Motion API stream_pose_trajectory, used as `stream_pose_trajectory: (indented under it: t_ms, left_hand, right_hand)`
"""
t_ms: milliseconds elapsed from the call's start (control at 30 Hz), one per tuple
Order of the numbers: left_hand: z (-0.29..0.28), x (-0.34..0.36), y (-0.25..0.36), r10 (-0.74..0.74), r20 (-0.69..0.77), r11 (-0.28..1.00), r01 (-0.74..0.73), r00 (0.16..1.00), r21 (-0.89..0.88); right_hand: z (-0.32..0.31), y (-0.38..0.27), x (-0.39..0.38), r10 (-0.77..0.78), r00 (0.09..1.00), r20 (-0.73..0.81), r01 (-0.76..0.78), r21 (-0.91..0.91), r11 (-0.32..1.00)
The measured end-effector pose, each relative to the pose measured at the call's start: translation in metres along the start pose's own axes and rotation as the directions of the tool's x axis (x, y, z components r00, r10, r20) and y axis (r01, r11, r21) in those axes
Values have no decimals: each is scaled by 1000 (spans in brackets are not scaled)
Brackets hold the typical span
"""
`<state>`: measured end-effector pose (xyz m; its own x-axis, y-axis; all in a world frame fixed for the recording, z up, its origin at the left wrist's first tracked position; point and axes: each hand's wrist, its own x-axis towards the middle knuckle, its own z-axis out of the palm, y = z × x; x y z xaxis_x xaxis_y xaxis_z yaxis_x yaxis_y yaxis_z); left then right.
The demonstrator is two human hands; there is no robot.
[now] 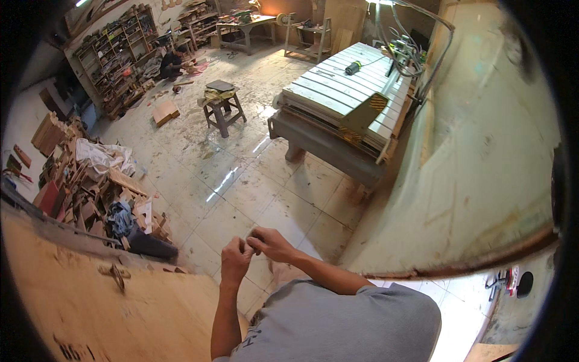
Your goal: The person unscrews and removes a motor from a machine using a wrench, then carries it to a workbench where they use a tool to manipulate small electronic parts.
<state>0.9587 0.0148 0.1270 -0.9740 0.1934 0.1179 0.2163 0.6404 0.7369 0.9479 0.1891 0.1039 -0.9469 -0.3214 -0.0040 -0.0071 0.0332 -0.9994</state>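
Observation:
My left hand (236, 253) and my right hand (271, 244) meet in front of my body, above the tiled floor (288, 208). Both have their fingers closed and pressed together at the tips. Whatever lies between those fingers, if anything, is too small to make out. Neither hand touches anything else in view.
A wooden door (160, 311) with a latch (114, 273) stands close on the left, a pale wall (482, 175) on the right. Beyond are a slatted machine table (338, 84), a stool (223, 105), a scrap wood pile (90, 205) and a crouching person (171, 62) near shelves (114, 54).

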Motion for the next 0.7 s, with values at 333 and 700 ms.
stream_pose_trajectory:
  t_ms: [333,700]
  left_hand:
    - [-76,208,-96,-263,6,726,202,965,-658]
    - [-94,498,-210,10,205,800,115,979,-588]
  right_hand:
    - [-23,-42,290,-48,985,165,61,-73,995]
    - [-73,29,522,8,965,-264,-1,28,1000]
